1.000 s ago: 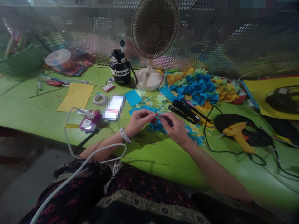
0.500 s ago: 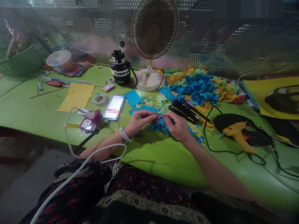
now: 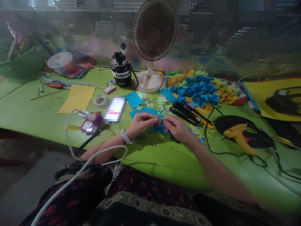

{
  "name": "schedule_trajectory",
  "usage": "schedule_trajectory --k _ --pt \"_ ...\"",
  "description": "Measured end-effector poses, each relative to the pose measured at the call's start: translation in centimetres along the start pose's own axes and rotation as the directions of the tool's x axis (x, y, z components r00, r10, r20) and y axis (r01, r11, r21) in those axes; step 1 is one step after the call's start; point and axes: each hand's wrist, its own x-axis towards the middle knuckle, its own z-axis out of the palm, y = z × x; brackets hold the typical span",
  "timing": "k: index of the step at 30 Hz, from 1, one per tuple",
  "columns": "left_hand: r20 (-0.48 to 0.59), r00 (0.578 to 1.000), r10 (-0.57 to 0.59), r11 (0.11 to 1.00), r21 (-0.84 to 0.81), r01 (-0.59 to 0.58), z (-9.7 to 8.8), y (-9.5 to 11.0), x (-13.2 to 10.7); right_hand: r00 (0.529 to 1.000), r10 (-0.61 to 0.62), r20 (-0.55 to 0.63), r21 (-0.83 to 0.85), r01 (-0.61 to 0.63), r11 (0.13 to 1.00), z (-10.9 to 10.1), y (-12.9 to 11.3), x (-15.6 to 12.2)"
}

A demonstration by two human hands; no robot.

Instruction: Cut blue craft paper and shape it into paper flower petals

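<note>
My left hand (image 3: 140, 123) and my right hand (image 3: 178, 128) meet over the green table (image 3: 42, 116), fingertips almost touching. Both pinch a small blue paper piece (image 3: 160, 120) with a thin blue strip sticking up from it. More blue paper scraps (image 3: 162, 129) lie on the table just under my hands. A white watch (image 3: 125, 136) is on my left wrist.
A yellow glue gun (image 3: 237, 138) with black cord lies at right. Black scissors-like tools (image 3: 185, 112) lie behind my right hand. A pile of blue and yellow paper flowers (image 3: 199, 89), a fan (image 3: 154, 31), a black jug (image 3: 121, 70), a phone (image 3: 115, 108), tape (image 3: 100, 101) and yellow paper (image 3: 76, 98) lie further back.
My right hand has turned palm down and lowered a little while staying against the left fingertips. The left hand has barely moved.
</note>
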Motion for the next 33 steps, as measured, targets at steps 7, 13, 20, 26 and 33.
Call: schedule_trajectory --k 7,13,20,26,33 --pt "0.024 0.998 -0.052 0.997 -0.047 0.053 0.0 -0.2 0.0 0.944 0.27 0.187 0.279 -0.315 0.907 -0.2 -0.4 -0.1" --pt "0.074 0.997 -0.032 0.998 -0.051 0.035 -0.1 0.0 0.0 0.915 0.334 0.226 0.374 -0.398 0.838 -0.3 -1.0 -0.2" --pt "-0.034 0.999 -0.001 0.998 -0.057 -0.001 0.0 -0.4 0.2 0.968 0.25 -0.038 0.379 -0.217 0.9 -0.2 -1.0 0.0" --pt "-0.058 0.998 0.023 0.998 -0.056 -0.026 0.1 -0.2 0.1 0.983 0.144 -0.116 0.258 -0.11 0.96 -0.1 -0.8 0.1" --pt "-0.09 0.99 0.107 0.994 -0.003 -0.108 0.1 -0.3 0.2 0.976 -0.004 -0.217 0.07 0.019 0.997 0.3 0.6 -0.2"
